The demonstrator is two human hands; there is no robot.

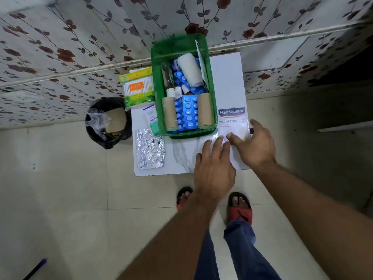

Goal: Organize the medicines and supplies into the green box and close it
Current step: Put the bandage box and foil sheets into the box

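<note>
Dim, soft, fisheye-warped edges

Hansaplast pack [232,120] corner under fingers

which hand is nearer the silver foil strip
Left. The left hand is just right of the silver foil strip; the right hand is farther right, at the Hansaplast pack.

Tiled corner, floral wall

Pale floor tiles [60,188] meet rose-patterned wall [80,37] (scuffed) behind the small white table [181,158]; a black bin [109,122] stands just left of the table.
</note>
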